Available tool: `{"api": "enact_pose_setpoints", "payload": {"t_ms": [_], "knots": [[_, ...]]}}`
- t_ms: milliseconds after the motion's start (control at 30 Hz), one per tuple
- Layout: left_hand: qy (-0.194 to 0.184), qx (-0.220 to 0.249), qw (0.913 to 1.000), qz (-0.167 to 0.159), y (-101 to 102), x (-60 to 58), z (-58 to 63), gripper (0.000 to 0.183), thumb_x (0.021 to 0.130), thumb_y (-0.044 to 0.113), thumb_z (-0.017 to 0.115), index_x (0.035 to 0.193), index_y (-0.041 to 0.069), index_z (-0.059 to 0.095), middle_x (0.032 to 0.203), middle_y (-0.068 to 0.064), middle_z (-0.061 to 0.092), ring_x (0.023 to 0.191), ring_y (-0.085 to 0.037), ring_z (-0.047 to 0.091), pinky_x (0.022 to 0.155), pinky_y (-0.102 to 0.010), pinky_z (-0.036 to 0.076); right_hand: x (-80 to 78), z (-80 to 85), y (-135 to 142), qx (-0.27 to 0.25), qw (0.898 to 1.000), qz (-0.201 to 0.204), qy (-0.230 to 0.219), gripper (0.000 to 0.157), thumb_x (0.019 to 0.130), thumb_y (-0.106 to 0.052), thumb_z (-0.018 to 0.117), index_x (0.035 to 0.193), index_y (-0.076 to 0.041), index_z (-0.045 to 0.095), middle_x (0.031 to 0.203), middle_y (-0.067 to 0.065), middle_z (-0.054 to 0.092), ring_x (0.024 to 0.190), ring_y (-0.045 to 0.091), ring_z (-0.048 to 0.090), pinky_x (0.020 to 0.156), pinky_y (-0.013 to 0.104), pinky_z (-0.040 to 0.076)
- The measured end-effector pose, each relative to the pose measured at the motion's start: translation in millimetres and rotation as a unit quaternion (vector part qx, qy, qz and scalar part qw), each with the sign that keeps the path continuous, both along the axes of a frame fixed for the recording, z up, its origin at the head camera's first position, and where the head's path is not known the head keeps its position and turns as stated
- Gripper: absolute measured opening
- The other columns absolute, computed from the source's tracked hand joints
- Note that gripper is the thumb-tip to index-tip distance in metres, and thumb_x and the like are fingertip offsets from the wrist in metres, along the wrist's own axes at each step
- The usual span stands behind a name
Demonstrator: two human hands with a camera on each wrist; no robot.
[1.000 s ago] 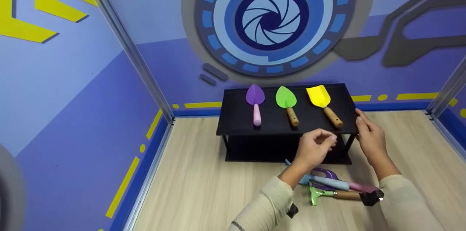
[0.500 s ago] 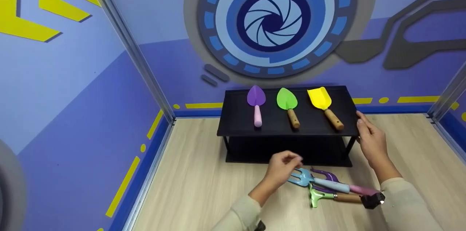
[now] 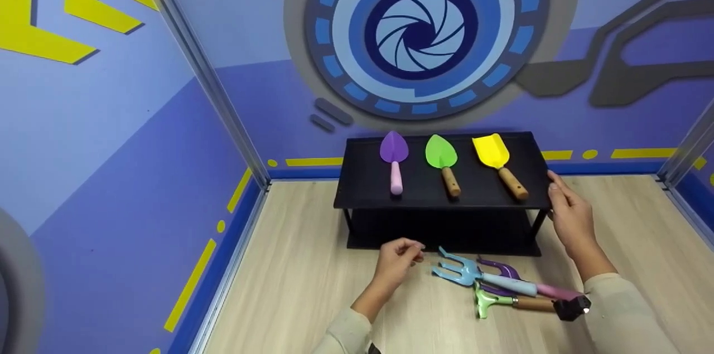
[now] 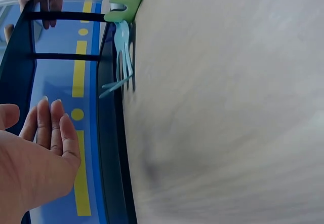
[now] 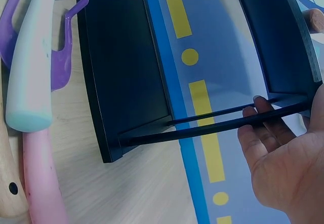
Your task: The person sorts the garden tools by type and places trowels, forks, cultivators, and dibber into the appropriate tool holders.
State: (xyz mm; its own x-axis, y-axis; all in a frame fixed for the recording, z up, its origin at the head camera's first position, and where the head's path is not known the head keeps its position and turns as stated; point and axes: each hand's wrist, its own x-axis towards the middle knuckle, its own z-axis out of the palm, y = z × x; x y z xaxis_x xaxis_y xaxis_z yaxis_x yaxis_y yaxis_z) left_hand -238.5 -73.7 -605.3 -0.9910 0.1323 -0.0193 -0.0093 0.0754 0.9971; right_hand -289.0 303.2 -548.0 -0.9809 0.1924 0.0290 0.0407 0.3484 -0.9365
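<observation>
My left hand (image 3: 395, 265) hovers over the wooden table near the shelf's lower front edge, its fingers loosely bent around nothing. At the right end of the two-tier black shelf (image 3: 362, 181), my right hand (image 3: 574, 220) holds the upper board's edge; in the right wrist view its fingers reach under that board by the post. Three trowels lie on the top board: purple (image 3: 394, 148) with a pink handle, green (image 3: 441, 153) and yellow (image 3: 492, 152). Between my hands lie a light-blue hand fork (image 3: 462, 271), a purple fork (image 3: 509, 271) under it, and a green hand rake (image 3: 486, 301).
A blue patterned wall (image 3: 251, 103) stands right behind the shelf, and a side wall (image 3: 128, 203) rises at the left. The lower tier (image 3: 413, 228) sits just above the table. A small black wrist camera (image 3: 572, 307) covers the handle ends of the tools.
My left hand has moved left and down, from the shelf's top front edge to the table, uncovering the blue fork's tines. My right hand stays at the shelf's right end.
</observation>
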Motion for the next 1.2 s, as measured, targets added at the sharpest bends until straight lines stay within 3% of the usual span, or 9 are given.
{"api": "enact_pose_setpoints", "payload": {"t_ms": [200,267,400,633,933,1200], "knots": [[-0.005,0.013,0.9998,0.016,-9.7,2.0,-1.4,0.023,0.106,0.017,0.067,0.111,-0.003,0.075,0.102,-0.018,0.078,0.094,-0.023,0.078,0.090,-0.040,0.065,0.1,0.5,0.8,0.009,1.000,0.004,-0.002,0.060,0.112,-0.061,0.031,0.168,-0.039,0.027,0.179,0.004,0.016,0.163,0.037,0.028,0.106,0.006,0.047],[-0.007,0.022,0.9996,0.019,-12.1,2.6,-2.1,0.023,0.106,0.017,0.067,0.111,-0.004,0.075,0.103,-0.021,0.078,0.094,-0.025,0.078,0.088,-0.038,0.065,0.2,0.5,0.7,0.013,1.000,0.003,-0.002,0.060,0.112,-0.061,0.031,0.168,-0.039,0.027,0.179,0.004,0.017,0.163,0.037,0.027,0.104,0.004,0.046],[-0.016,0.030,0.9992,0.023,-17.2,2.8,-3.0,0.023,0.107,0.017,0.066,0.113,-0.003,0.075,0.100,-0.012,0.079,0.096,-0.028,0.078,0.088,-0.037,0.065,0.0,-0.3,-0.7,-0.001,1.000,0.002,-0.002,0.060,0.112,-0.061,0.032,0.168,-0.039,0.028,0.179,0.007,0.019,0.162,0.037,0.030,0.098,0.000,0.046],[-0.020,0.029,0.9988,0.034,-24.8,2.6,-4.0,0.024,0.107,0.017,0.065,0.115,-0.003,0.074,0.095,-0.001,0.078,0.096,-0.026,0.078,0.090,-0.041,0.065,0.2,-2.2,-2.2,-0.006,1.000,0.002,-0.006,0.060,0.112,-0.060,0.031,0.168,-0.038,0.027,0.179,0.008,0.019,0.160,0.039,0.033,0.099,0.004,0.049],[-0.031,0.041,0.9976,0.046,-31.0,4.5,-8.3,0.025,0.108,0.018,0.063,0.117,-0.003,0.073,0.102,-0.012,0.078,0.098,-0.026,0.078,0.091,-0.038,0.066,3.0,0.3,-2.3,-0.016,1.000,-0.004,-0.006,0.059,0.112,-0.060,0.032,0.167,-0.039,0.028,0.179,0.007,0.019,0.160,0.037,0.033,0.100,0.005,0.049],[-0.025,0.024,0.9986,0.039,-31.1,3.4,-13.9,0.024,0.108,0.019,0.063,0.117,-0.001,0.073,0.107,-0.020,0.078,0.097,-0.024,0.077,0.096,-0.049,0.065,1.5,0.9,-1.1,-0.013,1.000,-0.002,-0.009,0.059,0.112,-0.060,0.031,0.168,-0.040,0.027,0.179,0.007,0.018,0.161,0.037,0.033,0.102,0.006,0.049]]}}
